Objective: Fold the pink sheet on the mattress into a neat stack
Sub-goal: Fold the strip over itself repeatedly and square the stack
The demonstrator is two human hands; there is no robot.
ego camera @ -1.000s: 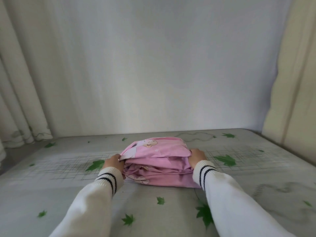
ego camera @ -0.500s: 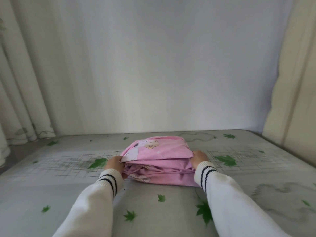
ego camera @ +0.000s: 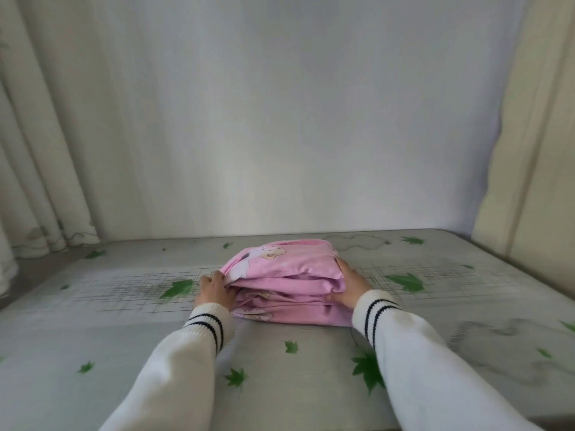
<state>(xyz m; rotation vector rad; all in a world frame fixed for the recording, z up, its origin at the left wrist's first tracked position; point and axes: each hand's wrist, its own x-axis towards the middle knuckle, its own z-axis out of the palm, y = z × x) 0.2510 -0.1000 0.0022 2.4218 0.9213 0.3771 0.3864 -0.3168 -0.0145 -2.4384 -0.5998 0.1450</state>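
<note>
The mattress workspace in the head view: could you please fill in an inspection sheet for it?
Surface: grey mattress printed with green leaves and a grid pattern.
Job's things: pink sheet folded into a thick, layered stack with a cartoon print on top; its edges are uneven.
Clutter: nothing seen.
Grips: left hand against the stack's left side, fingers curled into the layers; right hand flat against its right side, fingers straight.
Cables: nothing seen.
Surroundings: pale wall behind, cream curtains at the left, a cream panel at the right.
</note>
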